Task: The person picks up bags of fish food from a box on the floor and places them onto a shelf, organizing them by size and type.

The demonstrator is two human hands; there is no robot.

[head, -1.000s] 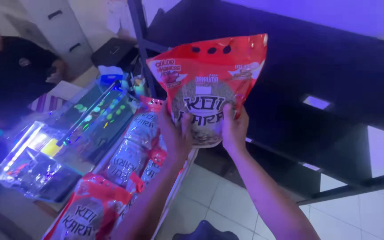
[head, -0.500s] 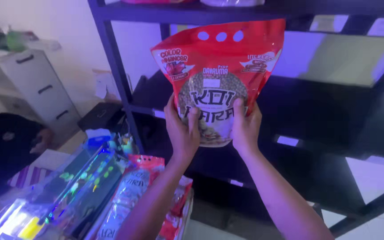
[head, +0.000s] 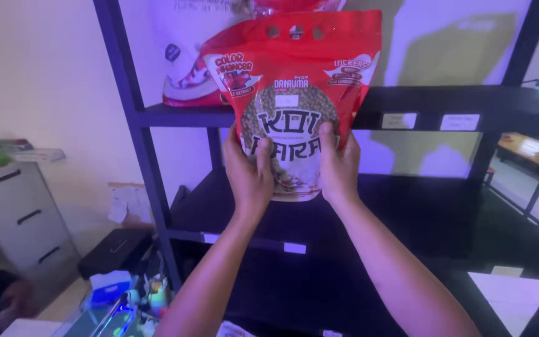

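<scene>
Both of my hands hold up a red pouch [head: 294, 68] with a round clear window showing brown pellets. My left hand [head: 249, 171] grips its lower left side, and my right hand [head: 339, 167] grips its lower right side. The pouch is upright in front of a dark metal shelf [head: 176, 115], level with the upper shelf board. Behind it on that board stands a white and red bag [head: 185, 62], partly hidden by the pouch.
The dark shelving unit's uprights [head: 126, 125] frame the view, with small white labels [head: 399, 120] on the shelf edge. A grey drawer cabinet [head: 20, 215] stands at left. Another person's hand [head: 7, 306] shows at bottom left near colourful items [head: 126, 299].
My hands have lifted the red pouch from over the low pile of bags up to the level of the upper shelf. The view has tilted upward with it.
</scene>
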